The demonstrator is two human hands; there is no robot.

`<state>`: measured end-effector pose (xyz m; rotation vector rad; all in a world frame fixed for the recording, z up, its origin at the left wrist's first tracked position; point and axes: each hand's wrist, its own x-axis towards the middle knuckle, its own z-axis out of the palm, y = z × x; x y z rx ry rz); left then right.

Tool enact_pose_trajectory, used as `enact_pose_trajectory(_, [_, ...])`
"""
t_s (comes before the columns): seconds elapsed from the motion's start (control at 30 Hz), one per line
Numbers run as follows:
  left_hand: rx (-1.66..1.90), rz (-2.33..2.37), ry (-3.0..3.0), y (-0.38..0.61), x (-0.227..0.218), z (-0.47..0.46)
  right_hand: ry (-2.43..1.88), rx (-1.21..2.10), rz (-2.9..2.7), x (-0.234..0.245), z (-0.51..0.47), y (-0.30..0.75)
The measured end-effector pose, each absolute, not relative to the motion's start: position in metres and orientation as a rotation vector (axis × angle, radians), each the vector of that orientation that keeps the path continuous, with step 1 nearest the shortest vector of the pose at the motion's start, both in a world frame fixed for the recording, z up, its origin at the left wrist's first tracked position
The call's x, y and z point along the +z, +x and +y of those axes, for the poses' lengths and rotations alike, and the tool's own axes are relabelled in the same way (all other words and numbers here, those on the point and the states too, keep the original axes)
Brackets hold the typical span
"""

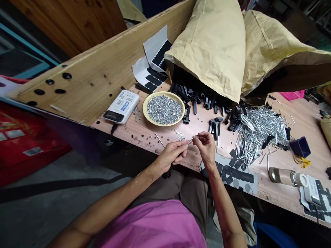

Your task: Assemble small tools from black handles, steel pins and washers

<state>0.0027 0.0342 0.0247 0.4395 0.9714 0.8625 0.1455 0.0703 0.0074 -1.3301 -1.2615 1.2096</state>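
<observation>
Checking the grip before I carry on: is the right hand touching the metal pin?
Touching: the head view shows the right hand with its fingertips closed on one end of the metal pin.

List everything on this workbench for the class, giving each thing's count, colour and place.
sacks: two, tan, back of bench
plate: one, yellow, left of centre
washers: many, silver, on plate
scale: one, white, left of plate
black parts: many, black, at sack's mouth
rods: many, silver, heaped right
sticker sheets: several, black and white, scattered
bottle: one, clear, front right
box: one, blue, right
basket: one, pink, far right
pin: one, silver, between hands
left hand: fingers on pin
right hand: raised beside pin
</observation>
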Motion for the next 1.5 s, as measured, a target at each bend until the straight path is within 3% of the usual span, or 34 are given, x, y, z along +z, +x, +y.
enact_pose_trajectory(0.4, [0.868, 0.945, 0.520, 0.009, 0.030, 0.032, -1.313, 1.058, -1.266, 0.013, 0.053, 0.148])
enact_pose_trajectory(0.73, [0.888, 0.925, 0.533, 0.020, 0.031, 0.033, -1.254, 0.405, -1.755, 0.002, 0.039, 0.159])
enact_pose_trajectory(1.13, [0.577, 0.731, 0.470, 0.007, 0.048, 0.037, -1.053, 1.118, -1.706, 0.041, 0.058, 0.195])
enact_pose_trajectory(1.5, [0.563, 0.688, 0.544, 0.008, 0.047, 0.036, -1.062, 1.292, -1.631, 0.049, 0.055, 0.198])
